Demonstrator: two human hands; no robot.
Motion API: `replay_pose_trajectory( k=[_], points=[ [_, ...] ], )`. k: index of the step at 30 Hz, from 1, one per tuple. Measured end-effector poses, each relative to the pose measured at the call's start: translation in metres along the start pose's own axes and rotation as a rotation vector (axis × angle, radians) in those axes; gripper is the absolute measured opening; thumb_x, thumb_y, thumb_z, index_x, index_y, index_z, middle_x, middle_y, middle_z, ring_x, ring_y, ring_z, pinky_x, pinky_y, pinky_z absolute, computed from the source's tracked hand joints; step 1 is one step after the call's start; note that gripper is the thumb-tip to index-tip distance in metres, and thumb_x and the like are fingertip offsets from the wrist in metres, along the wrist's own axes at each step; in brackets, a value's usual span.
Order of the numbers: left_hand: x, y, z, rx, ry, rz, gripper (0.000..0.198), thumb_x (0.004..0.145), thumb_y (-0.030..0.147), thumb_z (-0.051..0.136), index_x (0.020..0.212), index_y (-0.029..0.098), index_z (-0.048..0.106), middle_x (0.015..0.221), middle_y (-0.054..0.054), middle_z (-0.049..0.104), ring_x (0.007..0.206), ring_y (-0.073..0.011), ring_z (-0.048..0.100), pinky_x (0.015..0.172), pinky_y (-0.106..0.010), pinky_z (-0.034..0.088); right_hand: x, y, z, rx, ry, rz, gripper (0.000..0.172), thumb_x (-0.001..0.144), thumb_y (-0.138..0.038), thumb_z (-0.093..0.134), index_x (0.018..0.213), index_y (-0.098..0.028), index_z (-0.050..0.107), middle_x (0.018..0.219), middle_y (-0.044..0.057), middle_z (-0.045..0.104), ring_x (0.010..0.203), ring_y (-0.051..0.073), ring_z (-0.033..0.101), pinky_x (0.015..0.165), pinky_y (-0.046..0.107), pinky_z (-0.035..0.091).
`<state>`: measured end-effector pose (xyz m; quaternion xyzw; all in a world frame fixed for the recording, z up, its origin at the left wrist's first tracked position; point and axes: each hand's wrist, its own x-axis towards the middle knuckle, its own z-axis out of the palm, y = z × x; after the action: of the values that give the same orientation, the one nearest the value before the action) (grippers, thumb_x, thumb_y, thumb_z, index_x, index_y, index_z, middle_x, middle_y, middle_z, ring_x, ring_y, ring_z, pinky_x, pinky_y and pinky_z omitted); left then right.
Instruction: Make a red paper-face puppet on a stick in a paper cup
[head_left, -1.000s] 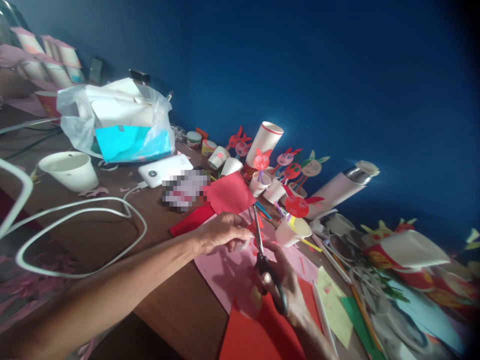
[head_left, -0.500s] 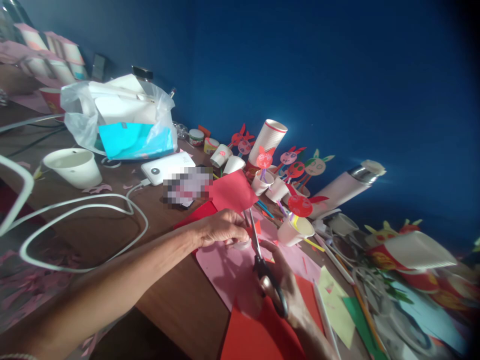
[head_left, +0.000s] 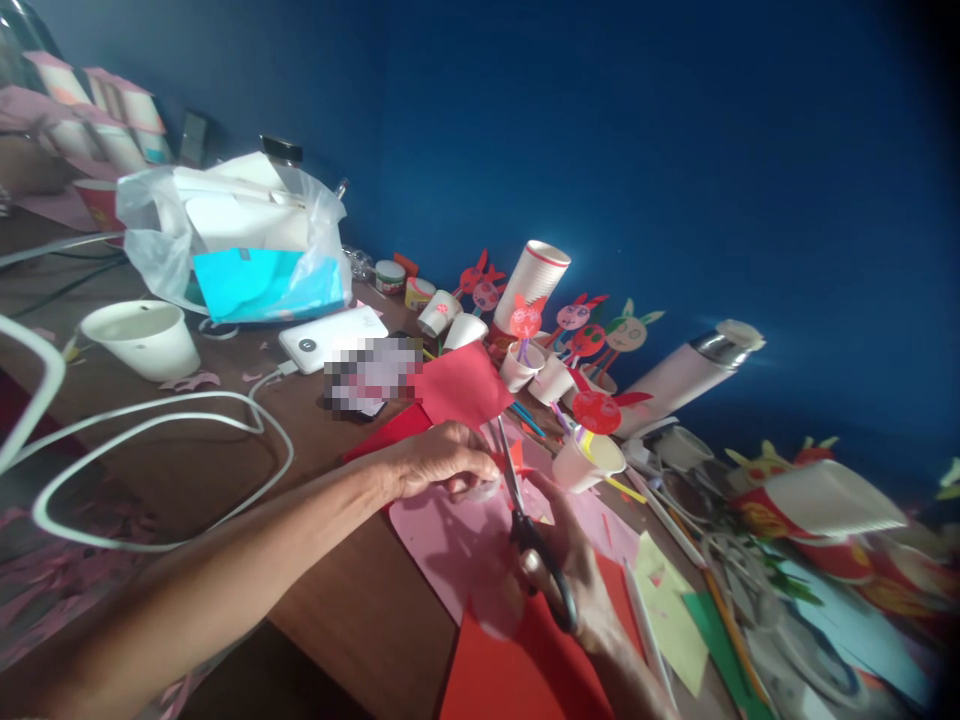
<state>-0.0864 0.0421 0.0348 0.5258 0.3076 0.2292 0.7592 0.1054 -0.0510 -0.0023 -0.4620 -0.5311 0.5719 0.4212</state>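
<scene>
My right hand [head_left: 571, 570] is closed round the black handles of a pair of scissors [head_left: 525, 510], blades pointing away from me. My left hand [head_left: 442, 458] pinches a small red paper piece [head_left: 516, 462] right at the blades, with a little pale ring-like bit under its fingers. Both hands hover over a pink paper sheet [head_left: 457, 545] on the brown table [head_left: 330, 600]. A red sheet [head_left: 517, 670] lies near my right wrist.
Paper cups with red and green paper animal faces [head_left: 592, 345] stand behind the hands. A white flask [head_left: 686, 375] lies on its side. At the left: a plastic bag [head_left: 225, 240], a white bowl [head_left: 142, 340], a power bank [head_left: 330, 338], a looping white cable [head_left: 157, 420]. Coloured paper and cups crowd the right.
The scissors and the red piece have shifted only slightly. The view has wobbled a little.
</scene>
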Motion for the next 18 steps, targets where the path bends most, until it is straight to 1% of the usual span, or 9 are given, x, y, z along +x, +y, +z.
replay_pose_trajectory(
  k=[2,4,7,9,11,14,18],
  points=[
    [0.001,-0.002,0.001,-0.028,-0.016,0.039,0.021,0.068,0.028,0.063,0.059,0.01,0.056,0.054,0.0,0.053,0.043,-0.0054,0.039,0.045,-0.022,0.031,0.0,0.0,0.0,0.023,0.01,-0.036,0.086,0.068,-0.052,0.069,0.134,-0.024,0.022,0.062,-0.005,0.05,0.048,0.009,0.043,0.043,0.02,0.036],
    [0.002,-0.005,0.003,-0.059,-0.002,0.059,0.024,0.069,0.032,0.065,0.063,0.01,0.057,0.053,0.002,0.051,0.044,-0.0053,0.039,0.046,-0.022,0.032,0.001,0.002,0.001,0.04,0.031,-0.059,0.084,0.069,-0.052,0.068,0.134,-0.025,0.021,0.062,-0.005,0.049,0.047,0.009,0.041,0.043,0.02,0.035],
    [0.005,-0.011,0.007,-0.086,0.062,0.07,0.027,0.065,0.035,0.07,0.07,0.011,0.058,0.052,0.004,0.05,0.042,-0.0054,0.038,0.044,-0.021,0.032,0.002,0.003,0.002,0.039,0.058,-0.072,0.083,0.069,-0.053,0.068,0.133,-0.025,0.024,0.062,-0.005,0.049,0.047,0.009,0.041,0.042,0.02,0.034],
    [0.007,-0.014,0.01,-0.116,0.109,0.09,0.028,0.064,0.035,0.07,0.072,0.011,0.058,0.054,0.003,0.053,0.04,-0.005,0.038,0.043,-0.021,0.032,0.002,0.004,0.003,0.039,0.068,-0.079,0.083,0.068,-0.054,0.069,0.132,-0.025,0.025,0.062,-0.005,0.049,0.046,0.008,0.041,0.042,0.02,0.034],
    [0.008,-0.014,0.012,-0.141,0.17,0.111,0.025,0.064,0.032,0.068,0.072,0.011,0.057,0.056,0.001,0.057,0.039,-0.0044,0.038,0.041,-0.021,0.032,0.002,0.004,0.004,0.056,0.06,-0.068,0.083,0.068,-0.053,0.069,0.132,-0.025,0.024,0.062,-0.006,0.048,0.046,0.008,0.041,0.042,0.02,0.035],
    [0.008,-0.012,0.014,-0.117,0.251,0.12,0.016,0.063,0.027,0.063,0.065,0.012,0.056,0.054,0.0,0.059,0.037,-0.0047,0.04,0.039,-0.02,0.033,0.001,0.004,0.005,0.076,0.041,-0.042,0.084,0.069,-0.051,0.069,0.133,-0.026,0.021,0.061,-0.006,0.048,0.046,0.008,0.04,0.042,0.02,0.035],
    [0.007,-0.008,0.013,-0.047,0.259,0.104,0.009,0.061,0.021,0.058,0.059,0.013,0.056,0.046,0.004,0.055,0.034,-0.0055,0.041,0.038,-0.02,0.033,0.001,0.005,0.007,0.059,0.028,-0.036,0.084,0.069,-0.052,0.069,0.133,-0.024,0.021,0.061,-0.006,0.048,0.045,0.008,0.039,0.041,0.019,0.034]
  ],
)
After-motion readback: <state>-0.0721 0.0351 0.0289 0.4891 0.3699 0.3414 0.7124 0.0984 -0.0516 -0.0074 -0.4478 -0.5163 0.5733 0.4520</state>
